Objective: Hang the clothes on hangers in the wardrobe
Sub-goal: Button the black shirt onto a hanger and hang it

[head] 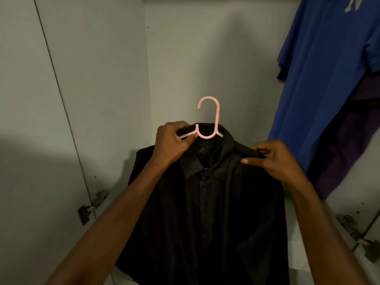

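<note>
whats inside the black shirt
A pink hanger: its hook and neck rise from the black shirt collar, one arm showing by the left hand. The rest is covered by fabric.

Hanger (207, 120): pink plastic, smooth, slight sheen. Shirt (205, 212): black woven cloth, matt, buttons barely discernible in dim light. Tee (320, 79): blue knit cloth, matt. Wardrobe (92, 68) panels: smooth, matt, pale laminate, probably. Hinges (90, 206): dull, tarnished metal.
</note>
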Tool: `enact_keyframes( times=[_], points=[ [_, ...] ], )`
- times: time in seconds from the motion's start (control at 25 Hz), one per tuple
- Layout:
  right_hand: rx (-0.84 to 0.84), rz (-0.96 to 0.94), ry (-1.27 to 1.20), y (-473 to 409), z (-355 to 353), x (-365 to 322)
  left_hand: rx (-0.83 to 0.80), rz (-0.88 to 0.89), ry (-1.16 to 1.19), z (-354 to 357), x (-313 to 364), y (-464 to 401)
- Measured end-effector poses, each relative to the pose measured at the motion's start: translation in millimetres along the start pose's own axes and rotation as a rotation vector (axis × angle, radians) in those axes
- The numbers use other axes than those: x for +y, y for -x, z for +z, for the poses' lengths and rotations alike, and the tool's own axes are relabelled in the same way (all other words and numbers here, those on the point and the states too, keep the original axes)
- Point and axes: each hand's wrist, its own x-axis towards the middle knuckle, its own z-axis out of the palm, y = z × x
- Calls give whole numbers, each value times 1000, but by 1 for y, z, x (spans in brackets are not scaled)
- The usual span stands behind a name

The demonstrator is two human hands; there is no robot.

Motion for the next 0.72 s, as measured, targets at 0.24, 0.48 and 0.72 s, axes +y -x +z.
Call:
enact_keyframes(
  times=[0.24,0.48,0.72],
  points=[
    [178,90,-43,22,3,-13,-459,3,-127,-38,-12,-6],
    [247,85,-56,28,-42,-46,-616,-67,-190,-69,-62,-19],
    [-50,131,-87,42,-69,-45,-321,108,-196,-73,-44,-37]
  ],
)
